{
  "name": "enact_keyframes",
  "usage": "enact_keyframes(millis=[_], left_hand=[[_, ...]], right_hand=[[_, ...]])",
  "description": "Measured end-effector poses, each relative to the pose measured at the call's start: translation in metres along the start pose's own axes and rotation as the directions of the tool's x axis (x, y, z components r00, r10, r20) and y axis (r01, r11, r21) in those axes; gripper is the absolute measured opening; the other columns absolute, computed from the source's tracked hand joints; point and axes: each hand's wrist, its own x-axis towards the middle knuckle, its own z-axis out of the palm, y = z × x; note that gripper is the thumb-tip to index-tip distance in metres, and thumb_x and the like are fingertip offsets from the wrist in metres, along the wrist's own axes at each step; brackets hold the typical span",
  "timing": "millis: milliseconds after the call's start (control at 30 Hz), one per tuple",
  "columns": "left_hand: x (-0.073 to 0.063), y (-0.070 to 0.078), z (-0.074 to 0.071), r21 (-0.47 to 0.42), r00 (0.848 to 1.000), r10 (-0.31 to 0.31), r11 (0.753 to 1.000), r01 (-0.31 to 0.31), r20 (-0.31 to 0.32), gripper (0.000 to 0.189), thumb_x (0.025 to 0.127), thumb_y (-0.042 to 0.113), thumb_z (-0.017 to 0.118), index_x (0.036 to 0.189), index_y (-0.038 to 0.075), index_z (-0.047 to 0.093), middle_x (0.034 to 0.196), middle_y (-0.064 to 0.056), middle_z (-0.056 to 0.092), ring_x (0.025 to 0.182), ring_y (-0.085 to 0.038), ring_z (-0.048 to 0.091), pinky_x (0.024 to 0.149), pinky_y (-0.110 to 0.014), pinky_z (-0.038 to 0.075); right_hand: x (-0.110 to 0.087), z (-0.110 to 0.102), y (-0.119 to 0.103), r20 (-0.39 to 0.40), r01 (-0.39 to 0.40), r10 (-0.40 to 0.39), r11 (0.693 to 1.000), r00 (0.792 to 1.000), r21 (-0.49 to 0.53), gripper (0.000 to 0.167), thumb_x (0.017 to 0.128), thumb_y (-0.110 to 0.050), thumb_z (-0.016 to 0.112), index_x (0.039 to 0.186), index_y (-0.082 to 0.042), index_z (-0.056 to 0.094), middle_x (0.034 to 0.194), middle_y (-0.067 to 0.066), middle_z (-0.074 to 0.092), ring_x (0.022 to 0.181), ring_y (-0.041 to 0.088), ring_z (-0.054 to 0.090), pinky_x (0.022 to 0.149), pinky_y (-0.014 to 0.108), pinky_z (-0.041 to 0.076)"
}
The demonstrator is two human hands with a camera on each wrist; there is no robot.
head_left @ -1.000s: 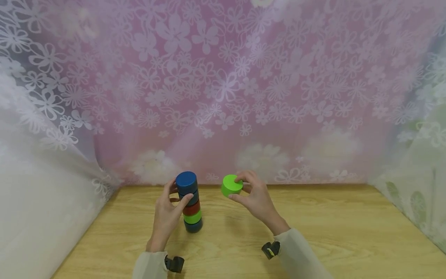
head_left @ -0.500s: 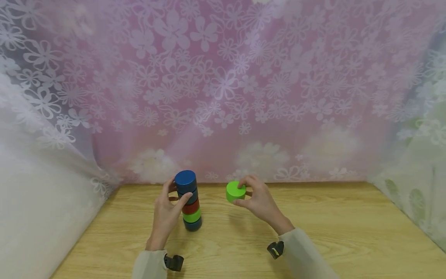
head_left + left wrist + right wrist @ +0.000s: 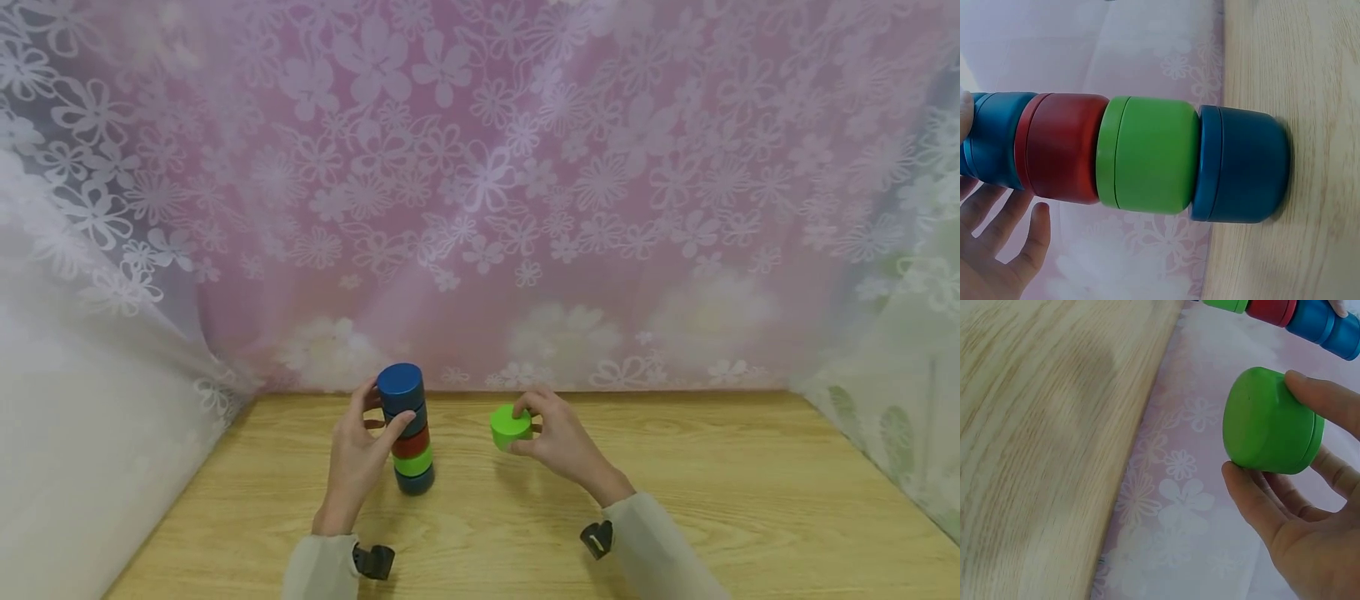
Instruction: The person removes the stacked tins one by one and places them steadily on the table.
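Note:
A column of small round lidded tins stands upright in the head view: a blue tin (image 3: 401,387) on top, a second blue tin (image 3: 417,421), a red tin (image 3: 412,445), a green tin (image 3: 1154,153), and a blue tin (image 3: 1247,164) at the base, on the wood. My left hand (image 3: 354,462) grips the column near its upper end, thumb in front on the second blue tin and fingers behind. To the right, my right hand (image 3: 564,446) holds another green tin (image 3: 1272,422) between thumb and fingers, raised above the table, with its underside showing in the right wrist view.
The wood-grain table (image 3: 480,542) reaches back to a pink floral curtain (image 3: 495,208). Pale sheets hang at the left (image 3: 90,417) and right sides. A black wrist camera (image 3: 373,562) sits on the left sleeve, and another black camera (image 3: 597,540) on the right.
My right hand has come down and slightly to the right with the green tin, nearer the table. My left hand and the column have stayed almost still.

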Motion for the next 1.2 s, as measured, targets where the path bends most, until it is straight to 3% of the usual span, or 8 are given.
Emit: enact_keyframes(millis=[367, 600, 800, 1200], left_hand=[[0.001, -0.001, 0.001, 0.012, 1.000, 0.011, 1.000, -0.011, 0.001, 0.063, 0.091, 0.014, 0.079, 0.143, -0.001, 0.049, 0.123, -0.020, 0.065, 0.108, -0.033, 0.063, 0.079, -0.052, 0.056], [0.001, -0.002, 0.000, 0.005, 1.000, -0.008, 1.000, 0.008, -0.005, 0.065, 0.088, 0.011, 0.082, 0.143, -0.002, 0.049, 0.121, -0.020, 0.066, 0.107, -0.033, 0.064, 0.078, -0.051, 0.056], [0.002, -0.001, 0.001, 0.004, 1.000, 0.013, 1.000, -0.013, -0.007, 0.065, 0.088, 0.012, 0.082, 0.143, -0.003, 0.049, 0.121, -0.020, 0.066, 0.106, -0.034, 0.064, 0.077, -0.053, 0.057], [0.001, -0.003, 0.001, 0.014, 1.000, 0.023, 1.000, -0.023, -0.008, 0.066, 0.087, 0.011, 0.082, 0.142, -0.003, 0.049, 0.120, -0.020, 0.066, 0.106, -0.033, 0.064, 0.077, -0.049, 0.057]], right_hand=[[0.002, 0.002, 0.004, 0.045, -0.027, 0.030, 0.998, 0.999, -0.059, 0.032, 0.075, 0.006, 0.086, 0.095, -0.005, 0.064, 0.106, 0.010, 0.058, 0.095, 0.030, 0.061, 0.081, 0.041, 0.061], [0.002, 0.006, 0.011, 0.065, -0.020, 0.024, 0.997, 0.998, -0.074, 0.030, 0.073, 0.006, 0.087, 0.095, -0.002, 0.067, 0.103, 0.011, 0.061, 0.093, 0.029, 0.064, 0.078, 0.034, 0.061], [0.002, 0.008, 0.016, 0.076, -0.014, 0.022, 0.995, 0.997, -0.099, 0.030, 0.073, 0.006, 0.087, 0.093, -0.002, 0.067, 0.102, 0.011, 0.062, 0.092, 0.030, 0.065, 0.075, 0.033, 0.061], [-0.003, 0.009, 0.020, 0.178, -0.033, 0.057, 0.991, 0.982, -0.133, 0.029, 0.074, 0.001, 0.087, 0.095, -0.002, 0.068, 0.103, 0.011, 0.062, 0.092, 0.030, 0.063, 0.073, 0.033, 0.059]])
